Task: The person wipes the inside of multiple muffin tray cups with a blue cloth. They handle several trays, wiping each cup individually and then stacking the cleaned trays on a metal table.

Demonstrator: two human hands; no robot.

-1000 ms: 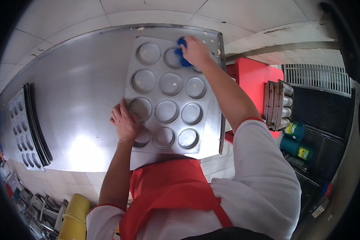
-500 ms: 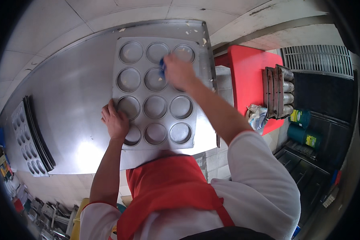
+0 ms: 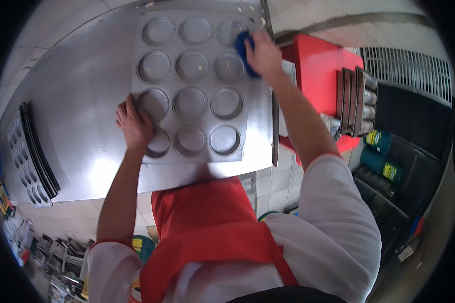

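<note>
Pressing a blue cloth [image 3: 243, 50] onto the muffin tray [image 3: 197, 86] far-right corner, right hand [image 3: 263, 53] fingers closed round it. Left hand [image 3: 134, 123] fingers spread flat on tray's near-left cups. Tray lies on steel table [image 3: 71, 91].

One twelve-cup baking tray [image 3: 258, 126], one blue cloth [image 3: 241, 44], two hands.

Blue cloth [image 3: 242, 48] mostly under hand [image 3: 263, 53]

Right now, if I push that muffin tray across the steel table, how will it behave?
The muffin tray looks like rigid metal, so it probably won't flex. Lying flat on the smooth steel table, it likely slides easily; the left hand pressing its corner suggests that. Tipping seems unlikely.
</note>
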